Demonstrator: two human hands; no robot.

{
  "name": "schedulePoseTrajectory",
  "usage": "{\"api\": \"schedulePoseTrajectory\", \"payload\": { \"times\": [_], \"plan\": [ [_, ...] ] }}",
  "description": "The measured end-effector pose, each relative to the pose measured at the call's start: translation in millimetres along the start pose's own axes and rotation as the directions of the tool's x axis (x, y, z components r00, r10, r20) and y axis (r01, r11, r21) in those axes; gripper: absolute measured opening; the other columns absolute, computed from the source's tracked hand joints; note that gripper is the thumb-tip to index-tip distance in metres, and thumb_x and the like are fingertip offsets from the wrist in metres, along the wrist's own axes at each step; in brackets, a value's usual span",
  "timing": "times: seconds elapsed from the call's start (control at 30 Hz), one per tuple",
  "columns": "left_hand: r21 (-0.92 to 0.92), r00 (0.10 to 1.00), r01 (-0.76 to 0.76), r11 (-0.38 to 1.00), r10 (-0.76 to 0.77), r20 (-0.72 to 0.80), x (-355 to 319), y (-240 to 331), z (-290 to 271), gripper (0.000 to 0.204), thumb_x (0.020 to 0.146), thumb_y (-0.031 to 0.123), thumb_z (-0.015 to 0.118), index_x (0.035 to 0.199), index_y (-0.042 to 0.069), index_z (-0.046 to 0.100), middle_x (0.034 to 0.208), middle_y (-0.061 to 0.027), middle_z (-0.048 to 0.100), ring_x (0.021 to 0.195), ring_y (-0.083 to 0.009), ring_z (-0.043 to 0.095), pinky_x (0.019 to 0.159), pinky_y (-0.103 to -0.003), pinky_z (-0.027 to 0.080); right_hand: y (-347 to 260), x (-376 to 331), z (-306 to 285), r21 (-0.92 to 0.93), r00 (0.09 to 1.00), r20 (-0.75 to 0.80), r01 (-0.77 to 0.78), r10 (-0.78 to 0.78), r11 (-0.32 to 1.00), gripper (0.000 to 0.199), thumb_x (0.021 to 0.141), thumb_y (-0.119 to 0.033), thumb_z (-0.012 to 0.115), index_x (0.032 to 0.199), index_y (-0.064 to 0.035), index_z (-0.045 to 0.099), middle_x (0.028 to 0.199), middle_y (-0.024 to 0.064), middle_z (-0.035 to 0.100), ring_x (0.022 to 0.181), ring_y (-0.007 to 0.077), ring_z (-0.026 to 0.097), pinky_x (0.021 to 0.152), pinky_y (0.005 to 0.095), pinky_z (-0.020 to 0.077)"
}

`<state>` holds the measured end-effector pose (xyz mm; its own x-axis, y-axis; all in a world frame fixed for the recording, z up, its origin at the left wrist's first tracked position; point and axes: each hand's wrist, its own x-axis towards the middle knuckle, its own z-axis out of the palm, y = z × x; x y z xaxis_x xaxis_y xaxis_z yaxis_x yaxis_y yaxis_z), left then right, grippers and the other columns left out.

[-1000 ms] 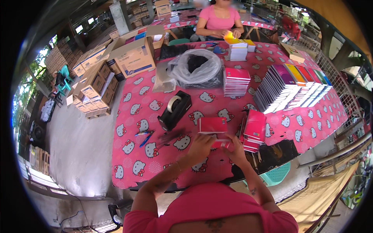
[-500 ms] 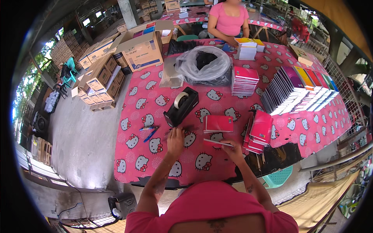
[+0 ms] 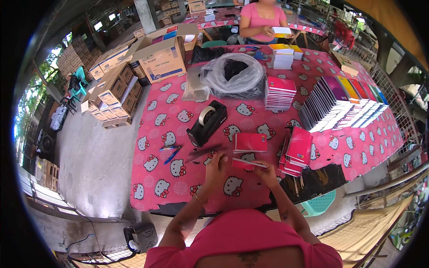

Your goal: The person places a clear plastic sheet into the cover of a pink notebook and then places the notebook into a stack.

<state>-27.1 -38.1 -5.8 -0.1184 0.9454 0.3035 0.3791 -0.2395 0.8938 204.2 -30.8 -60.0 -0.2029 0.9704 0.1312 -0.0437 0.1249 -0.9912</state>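
Observation:
My right hand [image 3: 266,173] grips a thin notebook [image 3: 245,164] with a red cover, tilted so its white page edge shows. Close to its left end is my left hand [image 3: 216,165], fingers drawn together; whatever is between them is too small to make out. Black binding coils [image 3: 202,152] lie just beyond and left of that hand. More red notebooks [image 3: 251,142] rest flat beyond the held one. At the right, a leaning pile of red spiral notebooks [image 3: 297,147] sits near my right hand.
A black tape dispenser [image 3: 208,123] and blue pens [image 3: 172,154] are at the left. Farther off stand a plastic bag of black coils [image 3: 233,73], a red notebook stack [image 3: 280,91], long multicoloured notebook rows [image 3: 328,105] and a carton [image 3: 161,58]. Across the table, a person [image 3: 263,20] holds a yellow-covered pad.
My left hand has left the coils and moved right, toward the held notebook. The right hand stays nearly in place. Across the table, the person has lifted a yellow-covered pad.

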Motion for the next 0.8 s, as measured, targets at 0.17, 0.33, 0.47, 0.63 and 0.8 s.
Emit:
{"api": "schedulePoseTrajectory", "payload": {
  "times": [0.17, 0.33, 0.47, 0.63, 0.8],
  "plan": [
    [0.175, 0.938, -0.321, 0.931, 0.287, 0.193, 4, 6, -19, 0.021, 0.091, 0.009, 0.065, 0.111, 0.002, 0.069, 0.086, -0.0131, 0.064, 0.065, -0.0265, 0.057, 0.060, -0.036, 0.046, 5, 2, -4, -0.018, 0.998, 0.003, -0.063, 0.063, 0.998, 0.026, 0.087, -0.001, 0.068, 0.113, -0.0014, 0.070, 0.103, -0.0007, 0.070, 0.095, 0.0072, 0.059, 0.087, 0.0254, 0.0479],
    [0.239, 0.938, -0.345, 0.908, 0.323, 0.124, 7, 1, -13, 0.018, 0.089, 0.009, 0.067, 0.105, 0.003, 0.069, 0.087, -0.0124, 0.064, 0.074, -0.0303, 0.061, 0.066, -0.040, 0.049, 3, 2, -4, -0.020, 0.999, -0.025, -0.047, 0.046, 0.999, 0.028, 0.086, 0.000, 0.065, 0.114, -0.0020, 0.068, 0.097, -0.0018, 0.068, 0.090, 0.0051, 0.058, 0.082, 0.0225, 0.0471],
    [0.260, 0.945, -0.325, 0.909, 0.322, 0.053, 6, 0, -11, 0.015, 0.088, 0.008, 0.067, 0.102, 0.004, 0.069, 0.088, -0.0117, 0.064, 0.080, -0.0324, 0.062, 0.069, -0.042, 0.051, -7, 3, -1, -0.008, 0.999, -0.021, -0.038, 0.038, 0.999, 0.027, 0.087, -0.001, 0.066, 0.114, -0.0018, 0.068, 0.099, -0.0011, 0.069, 0.091, 0.0058, 0.059, 0.083, 0.0234, 0.0477],
    [0.214, 0.950, -0.310, 0.926, 0.291, 0.113, 7, 5, -13, 0.015, 0.087, 0.004, 0.067, 0.102, 0.003, 0.067, 0.087, -0.0121, 0.064, 0.079, -0.0314, 0.062, 0.069, -0.040, 0.051, -6, 1, -5, -0.025, 0.998, 0.006, -0.057, 0.057, 0.998, 0.027, 0.087, -0.002, 0.068, 0.114, -0.0017, 0.069, 0.103, 0.0003, 0.070, 0.095, 0.0071, 0.060, 0.087, 0.0247, 0.0475],
    [0.185, 0.902, -0.382, 0.906, 0.322, 0.288, 23, 20, -23, 0.016, 0.088, 0.006, 0.067, 0.104, 0.004, 0.063, 0.090, -0.0121, 0.061, 0.079, -0.0313, 0.063, 0.067, -0.041, 0.050, -20, 0, -12, -0.036, 0.993, 0.037, -0.113, 0.115, 0.993, 0.027, 0.088, -0.004, 0.069, 0.115, -0.0014, 0.069, 0.105, 0.0020, 0.071, 0.097, 0.0076, 0.059, 0.089, 0.0252, 0.0469]
  ]
}}
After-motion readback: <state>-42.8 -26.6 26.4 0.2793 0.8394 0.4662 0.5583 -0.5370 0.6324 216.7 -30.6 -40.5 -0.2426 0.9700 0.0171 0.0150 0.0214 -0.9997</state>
